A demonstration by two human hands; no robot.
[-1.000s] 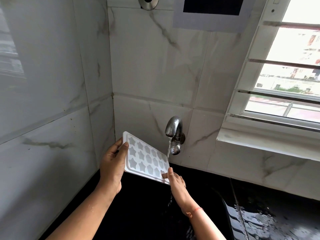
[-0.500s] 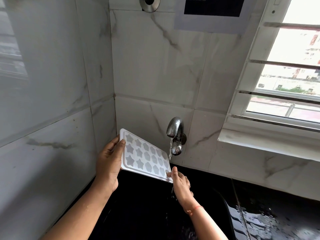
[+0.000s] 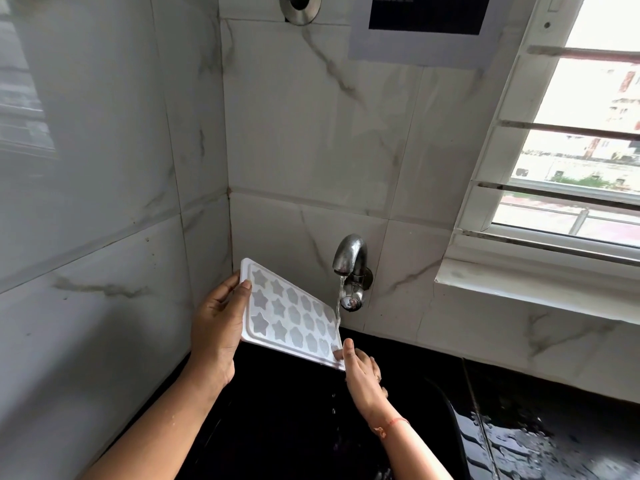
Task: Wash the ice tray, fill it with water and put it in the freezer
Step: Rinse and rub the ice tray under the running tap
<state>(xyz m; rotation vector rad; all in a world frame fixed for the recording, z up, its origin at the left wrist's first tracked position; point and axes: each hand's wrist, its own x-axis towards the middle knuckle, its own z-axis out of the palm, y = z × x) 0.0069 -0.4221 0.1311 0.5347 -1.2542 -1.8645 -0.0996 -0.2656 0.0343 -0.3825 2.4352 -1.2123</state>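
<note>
A white ice tray (image 3: 291, 313) with several star-shaped moulds is held tilted over the black sink (image 3: 284, 427), its right end lower. My left hand (image 3: 218, 327) grips its left edge, thumb on the top face. My right hand (image 3: 360, 372) pinches the lower right corner, thumb on top. A steel wall tap (image 3: 349, 261) runs a thin stream of water (image 3: 338, 303) onto the tray's right edge, and drops fall below it.
Marble-look tiled walls (image 3: 104, 237) meet in a corner right behind the tray. A white window sill (image 3: 536, 282) and barred window stand at the right. The wet black counter (image 3: 554, 445) lies right of the sink.
The tray and both hands have shifted slightly left and down in the view, keeping the right edge under the stream. Both grips are unchanged.
</note>
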